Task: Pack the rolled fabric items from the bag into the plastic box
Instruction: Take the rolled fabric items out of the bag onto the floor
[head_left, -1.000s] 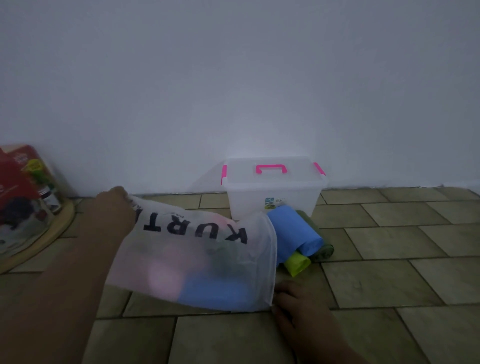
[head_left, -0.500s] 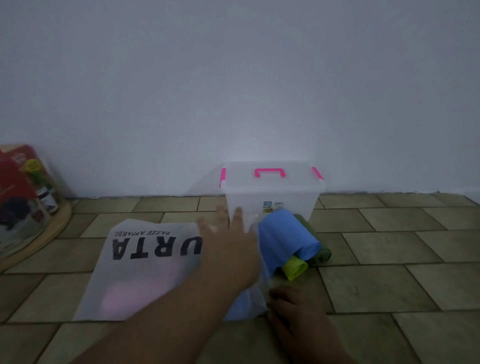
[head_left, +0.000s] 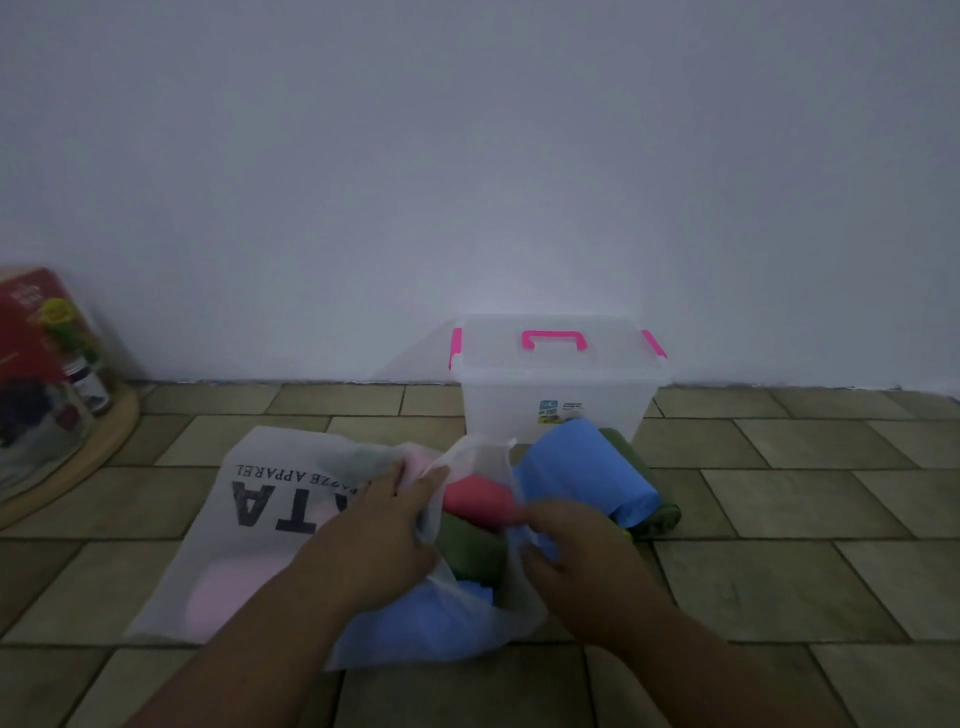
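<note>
The rolled fabric items lie in two places. A coral-red fabric roll (head_left: 478, 501), an olive-green fabric roll (head_left: 467, 553) and a blue fabric roll (head_left: 415, 623) sit at the mouth of the translucent white plastic bag with black lettering (head_left: 270, 519), and a pale pink fabric roll (head_left: 223, 597) shows through its wall further in. A larger sky-blue fabric roll (head_left: 576, 467) lies outside on the tiled floor (head_left: 779, 571), touching a dark green fabric roll (head_left: 660, 517) behind it. None is in the clear plastic box with pink handle and latches (head_left: 556, 400), which stands against the wall just beyond, lid on.

A second ago the left hand (head_left: 379, 535) held the bag up by its closed end. Half a second ago the bag lay flat and that hand was reaching across it. Now it and the right hand (head_left: 576, 551) are both at the mouth, fingers curled on opposite edges and drawing them apart, so the red and green rolls are exposed. I judge that tipping has given way to picking out by hand (the box needs opening first).

The right fingers are tucked into the film, and they may also be touching the red roll. Only a sliver of a yellow-green fabric roll (head_left: 626, 535) shows past that hand. The left forearm covers part of the lettering. At the left edge a round wooden tray of jars (head_left: 104, 441) is blurred and cut off.
</note>
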